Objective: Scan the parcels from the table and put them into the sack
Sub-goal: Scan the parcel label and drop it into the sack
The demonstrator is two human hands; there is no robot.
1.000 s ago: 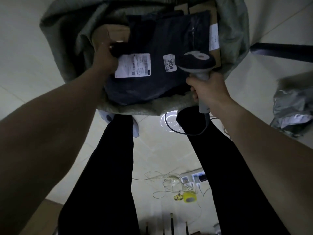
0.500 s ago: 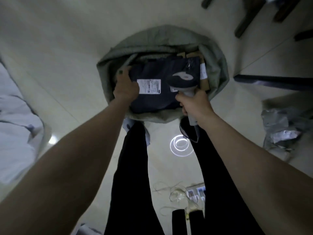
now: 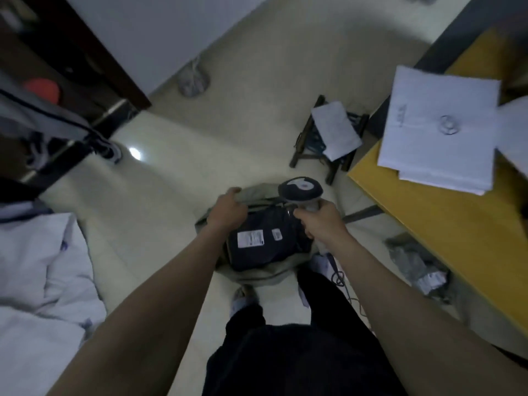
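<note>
A grey-green sack [image 3: 257, 277] stands open on the floor in front of my feet. Inside it lies a dark parcel [image 3: 265, 251] with a white label facing up. My left hand [image 3: 227, 210] grips the sack's far left rim. My right hand [image 3: 321, 221] is closed on the handle of a barcode scanner [image 3: 301, 191], whose dark head sits above the sack's right side. On the yellow table [image 3: 445, 224] at the right lie two white flat parcels [image 3: 440, 124], overlapping near the edge.
A small dark stool [image 3: 308, 144] with a white parcel [image 3: 335, 128] on it stands beyond the sack. A crumpled silver bag [image 3: 420, 267] lies under the table. White bedding [image 3: 37, 281] fills the left. A cable [image 3: 338, 278] trails by my right foot.
My head has lifted, so the sack appears smaller and the table and stool have come into view. My left hand moved from the dark parcel to the sack's rim.
</note>
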